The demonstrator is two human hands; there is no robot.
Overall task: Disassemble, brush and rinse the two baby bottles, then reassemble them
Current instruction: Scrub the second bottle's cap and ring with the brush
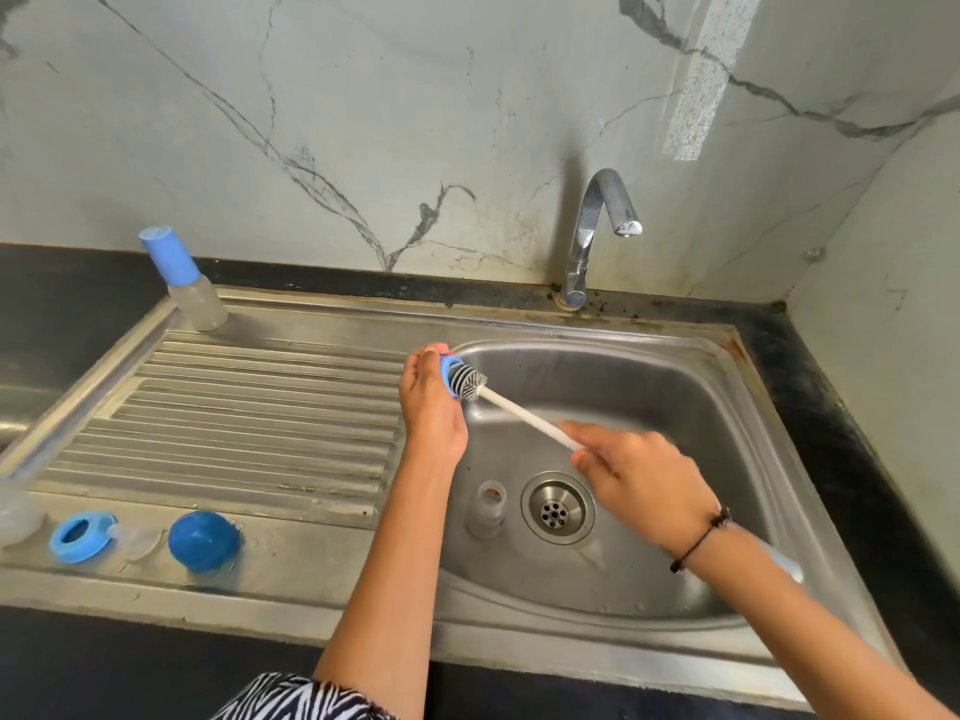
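Bottle ring [451,375], blue, w/ brush [470,383] inside

1. We see a light blue collar ring [451,375] against a grey-and-white brush [467,383].
2. At eight o'clock, our darker blue cap [202,540] sits.
3. Our sleeve [296,698] shows black-and-white zebra stripes.
4. The wall [363,122] is white marble, grey-veined.

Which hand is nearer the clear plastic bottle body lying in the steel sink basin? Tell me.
Left. The left hand is up-left of the clear plastic bottle body, its forearm passing right beside it; the right hand is farther right, beyond the drain.
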